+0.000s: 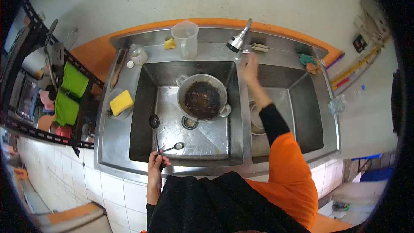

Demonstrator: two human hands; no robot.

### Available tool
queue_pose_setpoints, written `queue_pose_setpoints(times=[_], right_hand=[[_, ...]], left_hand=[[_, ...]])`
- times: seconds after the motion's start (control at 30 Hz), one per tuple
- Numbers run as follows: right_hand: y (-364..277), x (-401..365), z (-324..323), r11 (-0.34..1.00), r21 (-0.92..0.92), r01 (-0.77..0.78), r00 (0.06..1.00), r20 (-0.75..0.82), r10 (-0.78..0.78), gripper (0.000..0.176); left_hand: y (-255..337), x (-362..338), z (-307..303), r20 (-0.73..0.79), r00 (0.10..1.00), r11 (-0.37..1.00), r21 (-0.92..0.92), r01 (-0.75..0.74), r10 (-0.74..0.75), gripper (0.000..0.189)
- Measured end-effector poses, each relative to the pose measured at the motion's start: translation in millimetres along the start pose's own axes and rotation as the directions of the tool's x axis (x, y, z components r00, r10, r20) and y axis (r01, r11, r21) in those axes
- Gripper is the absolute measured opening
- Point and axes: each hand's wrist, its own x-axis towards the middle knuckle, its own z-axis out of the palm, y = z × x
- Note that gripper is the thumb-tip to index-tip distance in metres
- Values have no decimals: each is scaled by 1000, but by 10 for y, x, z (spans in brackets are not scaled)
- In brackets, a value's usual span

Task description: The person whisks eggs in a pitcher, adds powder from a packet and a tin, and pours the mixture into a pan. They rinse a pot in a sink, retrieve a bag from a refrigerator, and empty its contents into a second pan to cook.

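My left hand [155,164] rests at the sink's front rim, closed on the handles of a dark ladle [154,121] and a spoon [177,146] that reach into the left basin [146,116]. A dirty, burnt-looking pot [202,98] sits in that basin above the drain [189,123]. My right hand [249,69] is stretched up to the tap [238,39] at the back ledge; whether its fingers grip the tap I cannot tell.
A clear measuring jug [186,37], a small yellow sponge [170,43] and a jar [138,54] stand on the back ledge. A yellow sponge [121,102] lies on the left drainboard. A white dish [256,121] sits in the right basin [308,116]. A rack with green cloths [69,95] stands left.
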Motion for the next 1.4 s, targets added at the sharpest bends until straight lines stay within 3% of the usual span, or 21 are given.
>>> queue_pose_setpoints(times=[0.07, 0.13, 0.23, 0.33, 0.43, 0.53, 0.63, 0.73, 0.8, 0.83, 0.87, 0.93, 1.0, 1.03, 1.07, 1.17, 1.3, 1.33, 1.4], right_hand=[[419, 402, 183, 972, -223, 77, 997, 16, -76, 33], [679, 582, 270, 984, -162, 71, 973, 227, -33, 30], [685, 636, 232, 977, -212, 9, 934, 351, 68, 28], [720, 422, 102, 964, -260, 52, 921, 385, 54, 32], [867, 75, 98, 948, -257, 187, 927, 366, -84, 33], [941, 7, 145, 964, -200, 173, 919, 384, -85, 35], [858, 59, 129, 803, -439, 402, 879, 431, -204, 46], [220, 16, 1, 970, -181, 161, 863, 502, -50, 43], [-28, -254, 210, 981, 134, 139, 876, 445, -185, 34], [-197, -329, 257, 928, 332, -169, 754, 649, -96, 30], [-349, -396, 302, 766, 416, -490, 566, 820, -84, 26], [-640, -422, 382, 669, 320, -671, 391, 919, -48, 18], [-725, -448, 505, 496, 360, -790, 385, 921, -57, 16], [-786, -435, 558, 403, 376, -834, 383, 921, -67, 15], [-818, -412, 583, 458, 255, -852, 280, 960, -15, 13], [-762, -350, 657, 516, 304, -801, 313, 947, -72, 13], [-800, -243, 556, 625, 190, -757, 185, 980, -74, 14], [-723, -296, 622, 482, 245, -841, 244, 967, -66, 15], [-657, -289, 606, 588, 320, -743, 386, 922, -14, 15]], left_hand=[[-39, -36, 49, -16, 1000, 999, -30, 19, -20, 16], [-43, -48, 120, -8, 1000, 999, -37, 9, -9, 16], [-16, -1, 212, -47, 998, 999, -10, 44, -44, 15], [-93, 161, 271, -25, 997, 997, 1, 74, -74, 15], [-190, 374, 347, 67, 996, 998, 45, 48, -51, 15], [-48, 593, 585, 91, 993, 992, 114, 58, -68, 15], [-35, 859, 738, 142, 989, 994, 105, 15, -30, 15], [-16, 1124, 942, 98, 986, 991, 15, 135, -136, 16], [-29, 1301, 1104, 108, 992, 991, -109, 79, -67, 18], [-20, 1379, 1168, 110, 993, 984, -168, 52, -34, 18], [-7, 1439, 1217, 107, 994, 984, -178, 28, -9, 18], [20, 1527, 1292, 103, 994, 980, -196, -20, 41, 17], [12, 1580, 1367, 83, 994, 978, -202, -59, 77, 17], [14, 1617, 1376, 72, 992, 975, -207, -83, 100, 17], [-52, 1720, 1339, 85, 989, 971, -215, -103, 124, 13], [-36, 1830, 1411, 55, 986, 958, -252, -140, 159, 11], [-68, 1990, 1582, 141, 972, 928, -350, -128, 188, 8], [-64, 2028, 1629, 163, 972, 936, -335, -107, 169, 9], [-69, 2085, 1771, 165, 975, 920, -385, -77, 151, 9]])
